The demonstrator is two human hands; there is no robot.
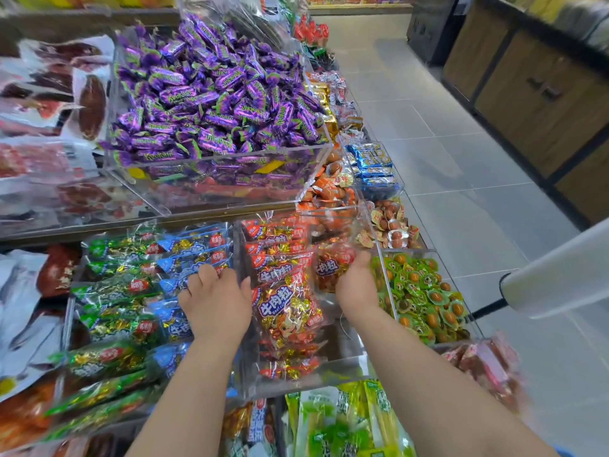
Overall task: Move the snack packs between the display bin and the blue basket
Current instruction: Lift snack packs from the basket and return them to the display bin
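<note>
L hand (216, 301) 7 o'clock of ctr, fingers bent onto blue packs (194, 258), grip can't tell | R hand (357, 285) 5 o'clock, fingers curled round red snack pack (331, 267) at its 11 | pack over R side of display bin (313, 367)

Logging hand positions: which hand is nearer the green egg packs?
Right. The right hand, gripping a red snack pack, is immediately left of the green egg packs; the left hand is farther left, by the blue packs.

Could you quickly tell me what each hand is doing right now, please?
Left hand: on the blue packs; grip cannot be told.
Right hand: holding a red snack pack.
</note>
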